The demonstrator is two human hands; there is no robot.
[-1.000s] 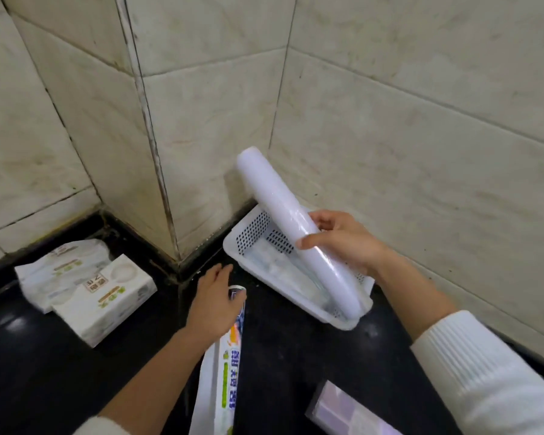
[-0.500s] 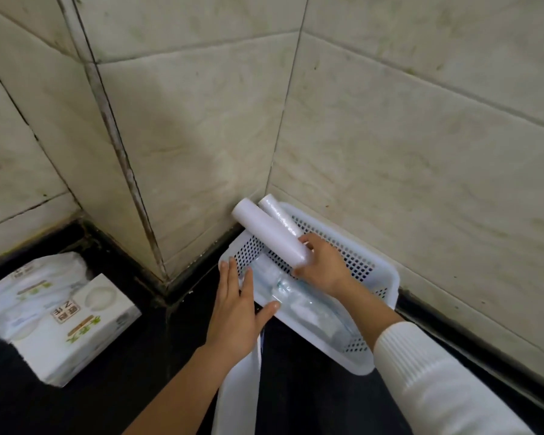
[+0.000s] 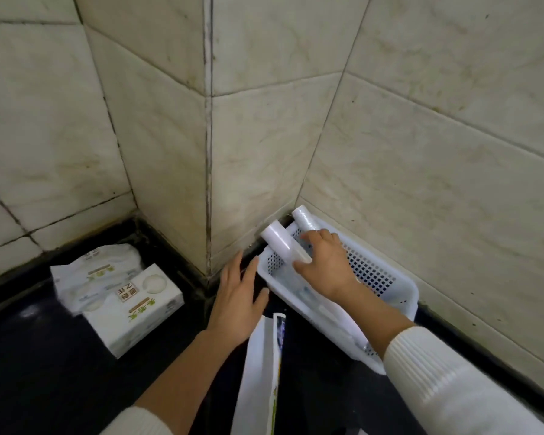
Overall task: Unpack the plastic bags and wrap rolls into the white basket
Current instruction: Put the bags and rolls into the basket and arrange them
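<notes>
The white perforated basket stands on the dark counter in the tiled wall corner. Two white wrap rolls lie in it, their far ends sticking over its back edge: a smooth roll and a crinkly one behind it. Clear plastic bags line the basket's bottom. My right hand rests over the rolls, thumb against the smooth roll, fingers loosely curved. My left hand hovers flat, fingers spread, just left of the basket's near corner, above the long white packaging box.
Two tissue packs lie on the counter at the left, near the wall. The tiled pillar edge juts out between them and the basket. White sleeves cover both forearms.
The right hand has lowered the smooth roll into the basket beside the other roll and loosened its grip. The left hand has lifted off the box and spread beside the basket.
</notes>
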